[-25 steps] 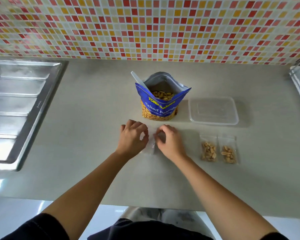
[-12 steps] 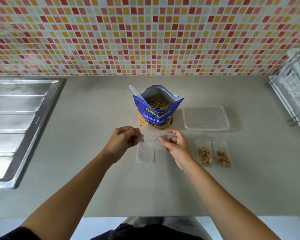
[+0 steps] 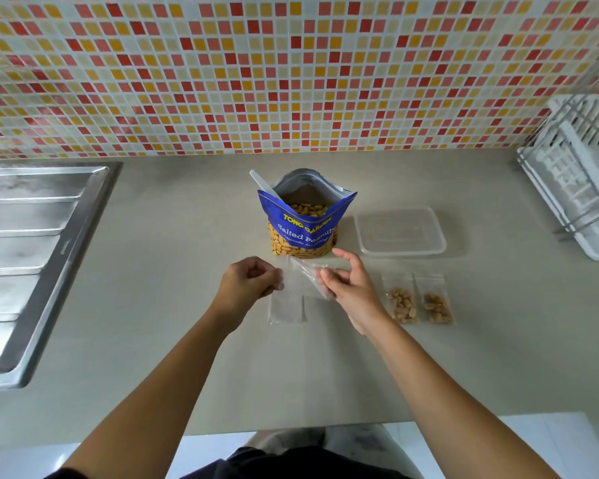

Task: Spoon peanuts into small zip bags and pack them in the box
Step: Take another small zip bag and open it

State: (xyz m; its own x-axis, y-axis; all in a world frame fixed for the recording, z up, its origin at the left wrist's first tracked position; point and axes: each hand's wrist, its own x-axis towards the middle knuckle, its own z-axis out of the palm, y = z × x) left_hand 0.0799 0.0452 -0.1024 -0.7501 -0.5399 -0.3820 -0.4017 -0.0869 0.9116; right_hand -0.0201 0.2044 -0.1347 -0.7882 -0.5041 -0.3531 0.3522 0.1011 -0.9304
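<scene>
- the left hand point(image 3: 249, 285) and the right hand point(image 3: 350, 292) hold one empty zip bag point(image 3: 301, 276) between them, lifted just off the counter point(image 3: 173, 305).
- grip: the left hand's fingers are curled and pinch the bag's left edge. the right hand's thumb and fingers pinch its right side, with the forefinger raised.
- the bag is clear and creased, stretched crosswise from hand to hand. i cannot tell whether its mouth is open yet.
- the key relation: the peanut pouch point(image 3: 303, 233) stands upright straight beyond the held bag, close by, with its top open toward the person.
- the spoon point(image 3: 261, 181) sits in the pouch, and its handle leans out at the far left corner, so the left hand is the nearer one. my guess is that one hand must let go to scoop while the other keeps the bag up.
- more empty bags point(image 3: 286, 307) lie flat on the counter under the hands.
- two filled bags point(image 3: 419, 302) lie side by side just right of the right hand, long axes pointing away from the person.
- the clear box point(image 3: 400, 231) sits beyond them, beside the pouch on its right, so the right hand is nearer for packing.
- writing: the pouch reads "tong garden" in yellow and "salted peanuts" in white. the smaller line below is too small to read.
</scene>
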